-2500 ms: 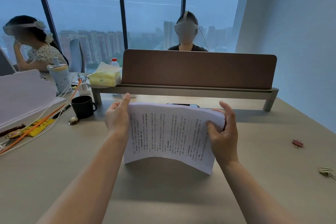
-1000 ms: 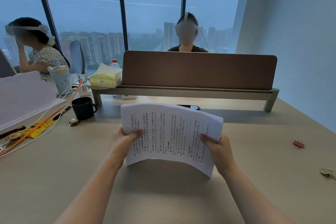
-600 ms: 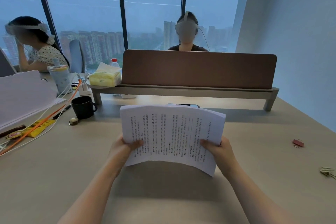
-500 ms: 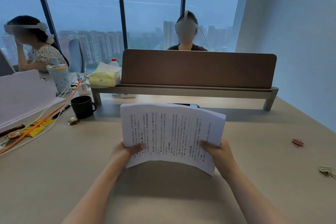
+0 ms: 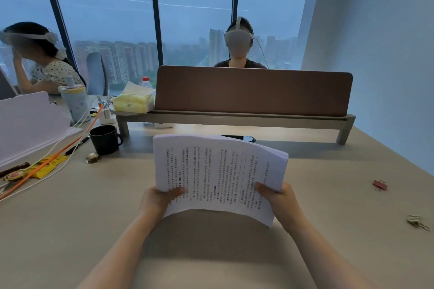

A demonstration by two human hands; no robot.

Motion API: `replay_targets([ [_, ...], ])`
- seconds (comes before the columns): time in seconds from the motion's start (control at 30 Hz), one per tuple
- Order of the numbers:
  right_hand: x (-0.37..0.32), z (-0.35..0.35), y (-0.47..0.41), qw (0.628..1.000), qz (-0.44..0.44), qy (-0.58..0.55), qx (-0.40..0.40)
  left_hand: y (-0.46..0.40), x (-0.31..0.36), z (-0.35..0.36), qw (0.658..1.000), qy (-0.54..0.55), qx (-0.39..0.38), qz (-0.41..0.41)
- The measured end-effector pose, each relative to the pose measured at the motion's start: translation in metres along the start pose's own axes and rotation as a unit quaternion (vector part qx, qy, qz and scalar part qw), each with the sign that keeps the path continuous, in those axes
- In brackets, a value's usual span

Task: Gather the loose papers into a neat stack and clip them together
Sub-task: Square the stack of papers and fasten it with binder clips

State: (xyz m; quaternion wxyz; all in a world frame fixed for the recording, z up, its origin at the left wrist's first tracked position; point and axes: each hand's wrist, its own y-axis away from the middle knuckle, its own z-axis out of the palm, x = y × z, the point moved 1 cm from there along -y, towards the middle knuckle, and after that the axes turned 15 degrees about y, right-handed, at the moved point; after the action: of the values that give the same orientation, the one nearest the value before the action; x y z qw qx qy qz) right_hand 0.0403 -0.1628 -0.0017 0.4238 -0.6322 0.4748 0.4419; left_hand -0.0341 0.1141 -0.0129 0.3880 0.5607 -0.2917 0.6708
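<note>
A thick stack of printed papers [image 5: 218, 171] stands on edge above the desk [image 5: 70, 230], bowed toward me. My left hand [image 5: 157, 199] grips its lower left side, thumb on the front sheet. My right hand [image 5: 279, 199] grips its lower right side the same way. A small red binder clip [image 5: 379, 185] lies on the desk far to the right, apart from both hands. A second, pale clip [image 5: 418, 222] lies nearer the right edge.
A black mug [image 5: 104, 139] and a small round object [image 5: 92, 157] sit to the left. Cables, yellow packets and a white folder [image 5: 28, 122] crowd the far left. A brown divider on a shelf [image 5: 253, 91] crosses the back; a dark phone [image 5: 234, 137] lies behind the papers.
Both hands slid from the stack's upper sides down to its lower corners. The stack has stayed upright in about the same place.
</note>
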Motion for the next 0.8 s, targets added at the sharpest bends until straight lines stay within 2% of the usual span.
replay_targets([
  [0.1, -0.004, -0.005, -0.003, 1.0, -0.006, -0.013, 0.013, 0.001, 0.02, 0.002, 0.999, -0.028, -0.002, 0.039],
  [0.23, -0.021, -0.018, -0.015, 0.991, -0.055, 0.041, 0.118, -0.008, 0.065, 0.002, 0.987, -0.112, -0.028, 0.116],
  [0.3, -0.034, -0.025, -0.023, 0.967, -0.093, 0.154, 0.179, -0.007, 0.092, 0.004, 0.972, -0.17, -0.052, 0.151],
  [0.37, -0.052, -0.03, -0.028, 0.923, -0.112, 0.268, 0.252, -0.003, 0.122, 0.008, 0.958, -0.214, -0.074, 0.176],
  [0.43, -0.075, -0.03, -0.029, 0.889, -0.156, 0.323, 0.284, 0.0, 0.146, 0.015, 0.941, -0.257, -0.098, 0.199],
  [0.5, -0.097, -0.026, -0.029, 0.883, -0.203, 0.338, 0.254, 0.005, 0.165, 0.023, 0.923, -0.303, -0.107, 0.213],
  [0.6, -0.117, -0.016, -0.027, 0.911, -0.221, 0.311, 0.156, 0.01, 0.184, 0.037, 0.888, -0.385, -0.116, 0.223],
  [0.73, -0.13, -0.006, -0.024, 0.967, -0.19, 0.166, 0.024, 0.018, 0.198, 0.053, 0.85, -0.452, -0.141, 0.23],
  [0.8, -0.129, -0.003, -0.023, 0.98, -0.169, 0.107, 0.01, 0.021, 0.2, 0.058, 0.837, -0.473, -0.148, 0.233],
])
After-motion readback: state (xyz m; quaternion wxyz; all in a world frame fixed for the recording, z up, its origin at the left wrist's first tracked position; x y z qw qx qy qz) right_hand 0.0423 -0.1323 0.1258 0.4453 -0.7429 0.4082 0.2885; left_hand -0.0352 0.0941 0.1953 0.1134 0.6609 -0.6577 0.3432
